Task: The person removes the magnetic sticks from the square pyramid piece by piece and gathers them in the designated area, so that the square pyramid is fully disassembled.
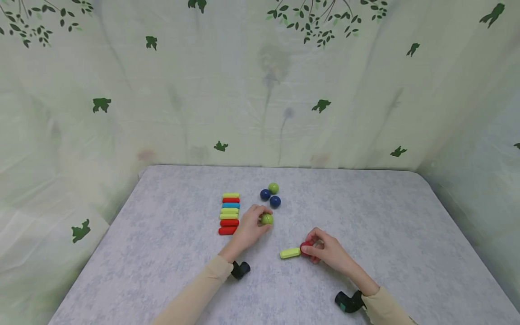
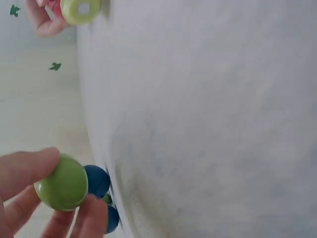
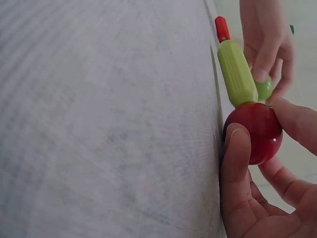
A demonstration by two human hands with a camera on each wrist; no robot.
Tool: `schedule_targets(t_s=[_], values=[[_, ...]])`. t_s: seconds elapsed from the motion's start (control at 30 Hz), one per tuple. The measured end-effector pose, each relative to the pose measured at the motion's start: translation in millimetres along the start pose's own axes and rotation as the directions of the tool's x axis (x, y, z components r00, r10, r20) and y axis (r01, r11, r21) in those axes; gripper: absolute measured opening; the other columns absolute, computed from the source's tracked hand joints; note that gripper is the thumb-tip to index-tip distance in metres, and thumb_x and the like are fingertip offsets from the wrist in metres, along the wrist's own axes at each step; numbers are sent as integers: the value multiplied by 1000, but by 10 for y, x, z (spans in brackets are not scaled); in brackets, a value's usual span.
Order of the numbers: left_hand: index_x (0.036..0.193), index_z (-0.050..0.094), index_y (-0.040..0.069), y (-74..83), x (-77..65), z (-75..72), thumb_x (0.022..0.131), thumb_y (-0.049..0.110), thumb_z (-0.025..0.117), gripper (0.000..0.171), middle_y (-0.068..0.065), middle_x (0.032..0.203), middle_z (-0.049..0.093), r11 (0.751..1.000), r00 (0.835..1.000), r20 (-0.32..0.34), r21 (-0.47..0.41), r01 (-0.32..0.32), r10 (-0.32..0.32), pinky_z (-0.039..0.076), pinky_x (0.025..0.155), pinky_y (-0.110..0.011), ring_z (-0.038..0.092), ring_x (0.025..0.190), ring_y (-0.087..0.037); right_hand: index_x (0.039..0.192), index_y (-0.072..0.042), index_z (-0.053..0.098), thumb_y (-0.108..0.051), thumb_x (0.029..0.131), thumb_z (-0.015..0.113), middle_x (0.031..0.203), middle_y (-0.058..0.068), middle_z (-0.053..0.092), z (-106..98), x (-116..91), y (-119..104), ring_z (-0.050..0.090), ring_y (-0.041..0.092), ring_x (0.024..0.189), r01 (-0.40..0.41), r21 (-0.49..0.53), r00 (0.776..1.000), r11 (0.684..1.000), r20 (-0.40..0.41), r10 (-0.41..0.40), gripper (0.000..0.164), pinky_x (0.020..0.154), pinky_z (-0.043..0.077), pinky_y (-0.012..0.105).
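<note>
Near the middle of the table, my left hand (image 1: 251,226) pinches a green ball (image 1: 266,219) between thumb and fingers. In the left wrist view this green ball (image 2: 63,183) is smooth and glossy. My right hand (image 1: 330,253) holds a red ball (image 1: 306,248) by its sides. The red ball (image 3: 258,135) meets one end of a yellow-green ribbed bar (image 3: 237,74) in the right wrist view. From the head view, that yellow-green bar (image 1: 290,253) lies to the left of the red ball, and its other end points toward my left forearm.
A column of several short bars (image 1: 229,211), red, yellow-green and blue, lies left of my left hand. Beyond that hand, two dark blue balls (image 1: 275,201) sit beside another green ball (image 1: 273,188). A leaf-patterned curtain (image 1: 243,90) hangs behind the table (image 1: 365,203).
</note>
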State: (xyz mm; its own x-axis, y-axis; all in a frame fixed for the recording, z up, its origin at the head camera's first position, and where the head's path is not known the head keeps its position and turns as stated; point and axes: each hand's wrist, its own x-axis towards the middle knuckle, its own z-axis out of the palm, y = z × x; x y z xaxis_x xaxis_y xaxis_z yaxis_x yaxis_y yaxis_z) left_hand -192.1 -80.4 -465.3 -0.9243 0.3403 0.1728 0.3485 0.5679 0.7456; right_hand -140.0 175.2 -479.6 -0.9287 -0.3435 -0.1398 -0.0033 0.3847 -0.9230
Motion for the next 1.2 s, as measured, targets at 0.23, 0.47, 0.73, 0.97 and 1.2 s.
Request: schedule_targets(t_s=[0.23,0.47,0.73,0.97,1.2], values=[[113,61,7,-43,256,36,86,3,68,28,-8,109,59,990,978,-151,-9,142,-142,49,83,-36,54,93,-22,101,-3,53,-25,90,68,90,8,61,3,-1,12,60,22,65,12,11,1000,1000,10,-13,29,57,53,30],[110,61,7,-82,397,97,86,5,68,25,-8,103,56,979,962,-197,37,199,-189,48,82,-35,53,90,-21,102,-2,53,-25,91,67,91,9,60,11,0,14,61,22,65,22,17,1000,1000,16,-22,29,58,53,31],[110,60,6,-28,397,107,86,5,70,26,-11,110,49,984,964,-216,44,171,-158,47,84,-37,50,97,-27,101,-4,53,-26,91,67,91,8,61,14,10,9,61,22,65,6,12,1000,1000,8,-6,28,58,53,31],[111,59,4,96,174,81,91,6,64,21,-9,111,55,999,999,34,-33,-37,39,48,86,-34,55,101,-22,101,-4,53,-27,91,67,91,7,61,4,13,11,61,22,65,-10,14,1000,1000,0,10,29,58,53,31],[108,60,9,217,-116,162,89,11,68,20,1,105,61,983,887,433,-152,-101,158,48,82,-23,59,93,-10,102,-3,53,-27,91,67,89,9,60,-9,7,22,61,23,65,3,13,1000,1000,3,-3,30,58,54,32]])
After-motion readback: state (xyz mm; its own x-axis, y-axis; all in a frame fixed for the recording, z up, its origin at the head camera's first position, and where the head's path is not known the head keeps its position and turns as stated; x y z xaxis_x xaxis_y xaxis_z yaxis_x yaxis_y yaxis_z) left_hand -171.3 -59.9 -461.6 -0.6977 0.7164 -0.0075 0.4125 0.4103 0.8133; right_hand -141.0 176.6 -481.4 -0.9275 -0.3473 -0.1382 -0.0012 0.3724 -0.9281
